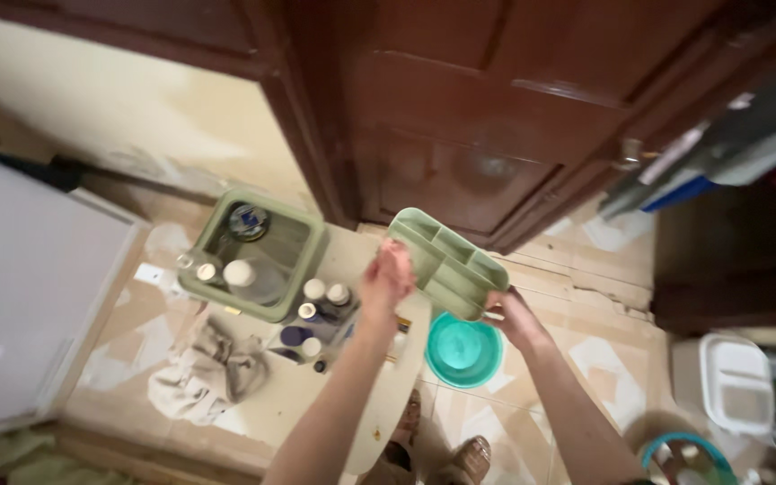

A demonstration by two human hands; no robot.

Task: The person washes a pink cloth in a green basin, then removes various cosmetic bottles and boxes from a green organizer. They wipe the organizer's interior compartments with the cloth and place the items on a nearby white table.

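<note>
A pale green divided tray (449, 262) is held tilted in the air above the floor. My left hand (388, 275) grips its left edge and my right hand (512, 316) holds its lower right corner. Below the tray sits a teal plastic basin (462, 350) on the tiled floor. To the left a low cream table (352, 260) carries a green square bin (309, 260) with a glass lid and small jars in it, and several bottles (316, 314) stand beside it.
A dark wooden door (487, 117) stands straight ahead. A crumpled beige cloth (204, 370) lies on the table's left. A white appliance (20, 287) is at far left, a white container (734, 382) at right. My feet (473, 456) are below.
</note>
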